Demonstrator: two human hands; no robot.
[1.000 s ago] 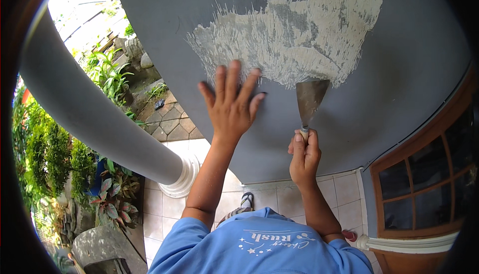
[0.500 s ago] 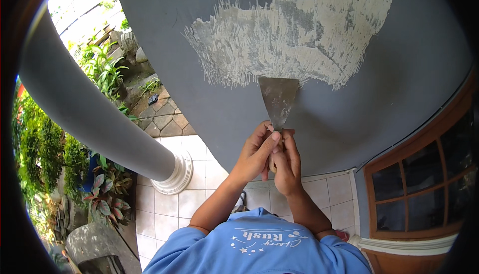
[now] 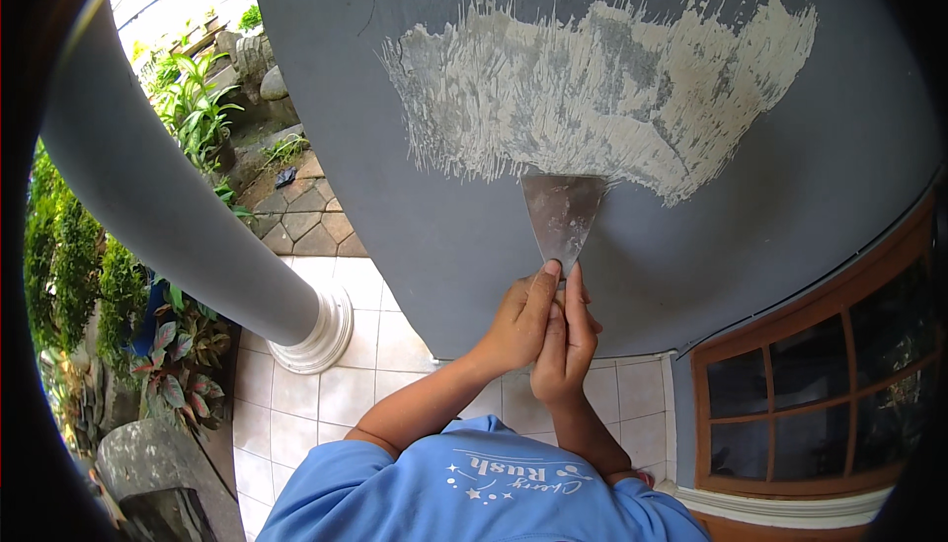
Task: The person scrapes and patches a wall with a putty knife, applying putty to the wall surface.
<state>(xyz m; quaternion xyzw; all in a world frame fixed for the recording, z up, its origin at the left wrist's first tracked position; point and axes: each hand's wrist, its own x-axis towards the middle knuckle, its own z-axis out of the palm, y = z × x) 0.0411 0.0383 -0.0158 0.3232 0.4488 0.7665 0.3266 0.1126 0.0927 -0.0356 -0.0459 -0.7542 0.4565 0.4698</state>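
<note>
Take your hands as the middle of the dial, with twelve at the top of the view. Both are closed on the scraper [image 3: 563,208]. Your left hand [image 3: 515,323] grips the handle from the nine o'clock side, its thumb up at the neck of the blade. Your right hand [image 3: 566,352] grips close against it from the four o'clock side, slightly lower, with one finger straight up along the neck. Between them they hide most of the handle.

The blade points to twelve, narrow at your fingers and wide at the top. Its wide edge lies along the lower border of the rough, pale patch [image 3: 592,98], which spreads from eleven to one on the grey wall [image 3: 464,266]. How hard it presses, you cannot tell from here.

At nine, well apart from your hands, is the white base [image 3: 321,337] of the grey column [image 3: 197,216], whose shaft curves up past ten. Beyond it are plants [image 3: 74,256], and paving [image 3: 306,231] shows at ten. A wood-framed window [image 3: 810,414] sits between three and four. Floor tiles [image 3: 346,394] show around eight, and your blue shirt [image 3: 474,503] fills six.
</note>
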